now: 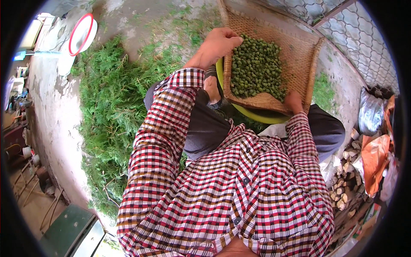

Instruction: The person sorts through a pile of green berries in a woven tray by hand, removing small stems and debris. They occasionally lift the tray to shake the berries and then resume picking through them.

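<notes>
A shallow woven basket (299, 64) sits over a yellow-green basin (257, 116) at the person's knees, and a heap of small, round green pods (256, 64) covers its left and middle part, while bare weave shows toward the right and far sides. The left hand (216, 46) reaches over the basket's left rim, its fingers bent and close together, the thumb beside the pods; whether they clamp the rim or a few pods, I cannot tell. The right hand (293, 102) is at the near right corner, next to the lower edge of the heap, its fingers mostly hidden, so I cannot tell how far they close. The checked shirt (201, 184) is red, white, black and ochre, with dark buttons down the front. Leafy green cuttings (111, 98) spread over the ground left of the person, near a white basin with a red rim (85, 36). At the right, split firewood (342, 188) lies beside a crumpled orange bag (376, 162), with a silvery plastic bag (371, 111) farther up. A package (374, 212) at the lower right bears patches of green, white and orange; any lettering on it is too small and blurred to read.
</notes>
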Demonstrator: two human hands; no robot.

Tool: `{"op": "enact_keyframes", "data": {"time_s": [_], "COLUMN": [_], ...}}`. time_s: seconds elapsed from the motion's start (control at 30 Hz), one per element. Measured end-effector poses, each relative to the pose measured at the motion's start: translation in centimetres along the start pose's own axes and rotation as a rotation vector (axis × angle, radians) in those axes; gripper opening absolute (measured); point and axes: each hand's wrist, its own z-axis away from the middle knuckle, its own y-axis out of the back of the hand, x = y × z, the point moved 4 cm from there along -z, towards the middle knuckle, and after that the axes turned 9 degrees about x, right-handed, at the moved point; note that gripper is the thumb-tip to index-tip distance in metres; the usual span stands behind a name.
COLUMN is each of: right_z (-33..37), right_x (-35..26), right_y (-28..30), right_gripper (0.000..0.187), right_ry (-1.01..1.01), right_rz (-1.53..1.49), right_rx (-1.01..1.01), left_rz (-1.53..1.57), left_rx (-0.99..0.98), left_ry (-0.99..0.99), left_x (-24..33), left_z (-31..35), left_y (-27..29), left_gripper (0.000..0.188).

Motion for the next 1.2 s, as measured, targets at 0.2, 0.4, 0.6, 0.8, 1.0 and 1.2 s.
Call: {"op": "enact_keyframes", "data": {"time_s": [0.2,0.4,0.6,0.8,1.0,1.2], "right_z": [-2.4,0.4,0.0,0.5,0.4,1.2], "right_x": [5.4,3.6,1.3,-0.3,-1.3,-3.0], "right_y": [6.1,7.3,0.6,0.0,0.1,0.4], "right_gripper": [0.013,0.017,0.041,0.045,0.047,0.062], "right_ry": [-0.251,-0.515,-0.009,-0.091,-0.166,-0.143], "right_rz": [-1.22,-1.675,-0.27,-0.228,-0.28,-0.222], "right_rx": [0.311,0.323,0.391,0.174,0.04,-0.075], "left_rz": [0.028,0.059,0.142,0.221,0.274,0.279], "left_rx": [0.007,-0.025,-0.002,0.044,0.037,0.053], "left_ry": [0.038,0.044,0.063,0.12,0.126,0.131], "left_x": [0.2,0.7,0.1,-0.1,0.3,0.7], "left_z": [0.0,-0.5,0.0,0.8,1.1,1.5], "left_y": [0.5,-0.7,-0.4,0.6,0.8,1.0], "left_gripper": [0.034,0.034,0.028,0.025,0.023,0.023]}}
